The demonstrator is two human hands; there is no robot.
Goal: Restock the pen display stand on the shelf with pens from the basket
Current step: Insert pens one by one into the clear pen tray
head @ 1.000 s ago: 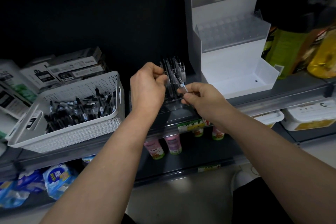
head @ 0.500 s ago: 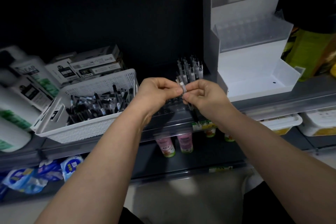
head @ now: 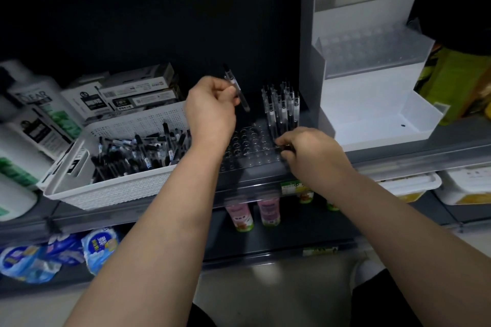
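**Clear-barrelled pen splits off to the left hand**

Clear plastic flashes as the hands part. Half a second ago both met over one pen; now the left hand is closed around a pen, tilted above the stand's empty sockets. The right hand has dropped to the transparent pen display stand, fingers curled at its front right edge; whether they pinch anything, I cannot tell. A small cluster of standing pens fills the back right corner. Plenty wait in the white basket. Restocking looks barely begun.
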